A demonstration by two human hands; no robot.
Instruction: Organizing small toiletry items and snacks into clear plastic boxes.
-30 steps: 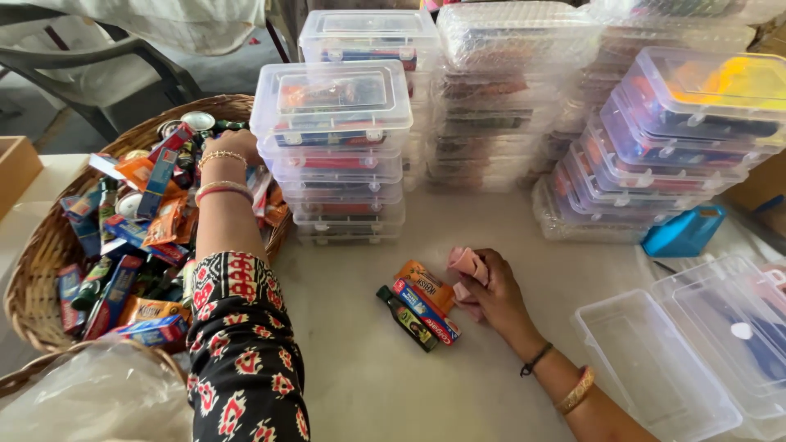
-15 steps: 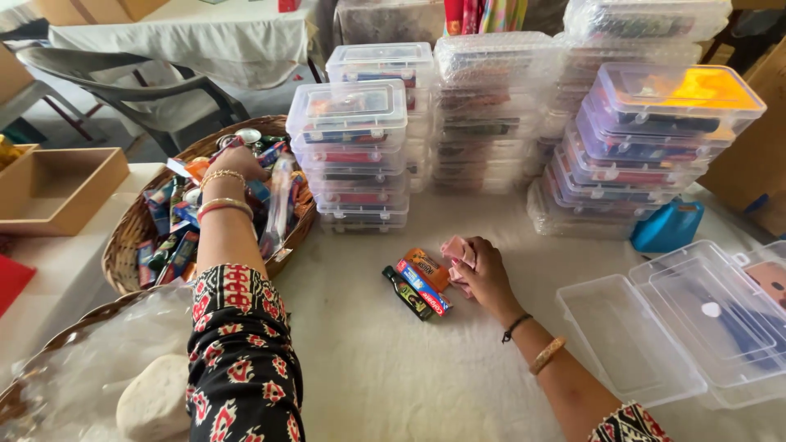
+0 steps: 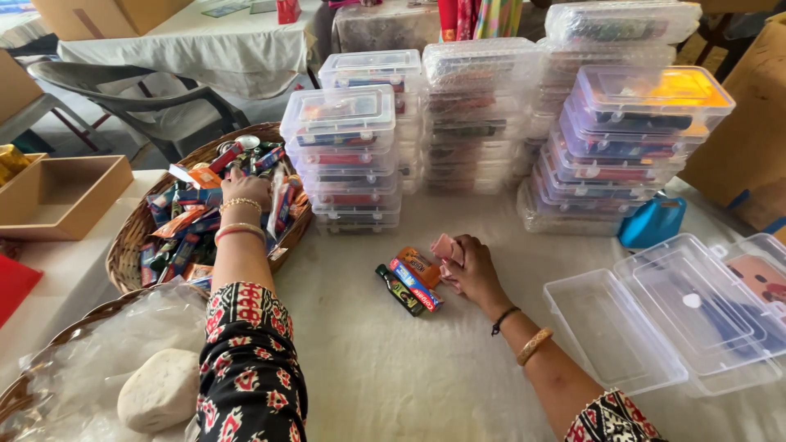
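The left hand [image 3: 246, 190] is sunk, grip unseen, among basket [image 3: 131, 245] packets by the tabletop's left edge, while mid-tabletop bars [image 3: 409, 284], long axes diagonal, are touched by the curled right hand [image 3: 468, 270].

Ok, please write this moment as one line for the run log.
left hand: in wicker basket, on wrappers | right hand: holding pink packet beside small packets | open box: empty

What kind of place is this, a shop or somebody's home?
Probably a packing table for small gift kits, not a shop: stacks of clear lidded boxes already filled, a wicker basket of wrapped items, and an open empty box.
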